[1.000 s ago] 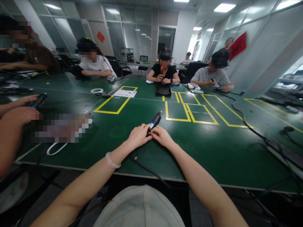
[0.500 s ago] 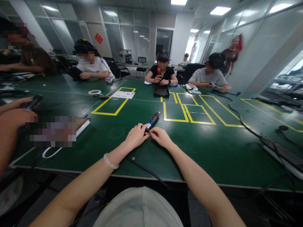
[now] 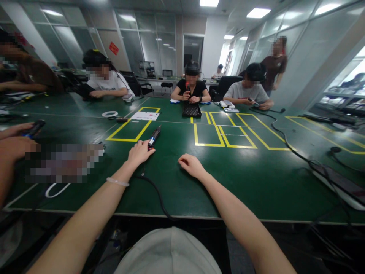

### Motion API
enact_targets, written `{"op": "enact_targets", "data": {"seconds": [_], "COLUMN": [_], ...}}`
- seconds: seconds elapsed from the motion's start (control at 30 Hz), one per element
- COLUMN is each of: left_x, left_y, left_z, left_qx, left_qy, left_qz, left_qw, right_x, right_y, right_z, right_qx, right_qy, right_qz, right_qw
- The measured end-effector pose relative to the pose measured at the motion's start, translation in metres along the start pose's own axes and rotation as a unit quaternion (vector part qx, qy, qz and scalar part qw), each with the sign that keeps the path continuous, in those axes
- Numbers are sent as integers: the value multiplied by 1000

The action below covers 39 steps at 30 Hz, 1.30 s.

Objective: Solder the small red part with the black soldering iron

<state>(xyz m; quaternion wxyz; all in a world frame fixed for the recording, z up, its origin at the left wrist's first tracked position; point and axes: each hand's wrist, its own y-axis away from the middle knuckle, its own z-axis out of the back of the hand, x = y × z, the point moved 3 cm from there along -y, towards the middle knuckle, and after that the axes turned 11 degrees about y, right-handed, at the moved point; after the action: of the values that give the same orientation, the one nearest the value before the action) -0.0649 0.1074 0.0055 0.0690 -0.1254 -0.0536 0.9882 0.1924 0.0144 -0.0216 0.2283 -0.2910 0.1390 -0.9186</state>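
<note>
We grip a blue-banded black tool [image 3: 155, 135] in our left hand [image 3: 140, 153].
It juts ahead of that hand; well rightward, our right hand [image 3: 193, 166] curls at the tabletop [image 3: 262, 179], contents unclear.

Lettering is showing in several spots, but none is coming out readable.
Dark print is crossing a white shirt [image 3: 110, 86] well left of the black tray [image 3: 191, 111]; blurred marks are dotting a white sheet [image 3: 144, 116] lying left of that tray; a red sign [image 3: 113, 48] is hanging on the wall far behind it; a blue-and-white label [image 3: 152, 142] is showing on the black tool [image 3: 156, 133] nearer than it.
</note>
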Motion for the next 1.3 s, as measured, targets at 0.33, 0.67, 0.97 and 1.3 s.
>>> {"op": "enact_targets", "data": {"seconds": [0.33,0.67,0.97,1.3], "left_x": [42,18,8,-95], "left_y": [-11,1,1,48], "left_z": [12,14,12,-25], "left_qx": [-103,-119,-138,154], "left_qy": [-29,-68,100,482], "left_qz": [41,15,-41,-204], "left_qw": [993,990,985,838], "right_x": [1,0,0,-14], "right_y": [0,0,-1,-4], "right_z": [1,0,-1,-15], "right_qx": [1,4,-1,19], "right_qy": [9,6,-29,-269], "right_qz": [5,5,-1,-125], "right_qw": [1000,1000,1000,955]}}
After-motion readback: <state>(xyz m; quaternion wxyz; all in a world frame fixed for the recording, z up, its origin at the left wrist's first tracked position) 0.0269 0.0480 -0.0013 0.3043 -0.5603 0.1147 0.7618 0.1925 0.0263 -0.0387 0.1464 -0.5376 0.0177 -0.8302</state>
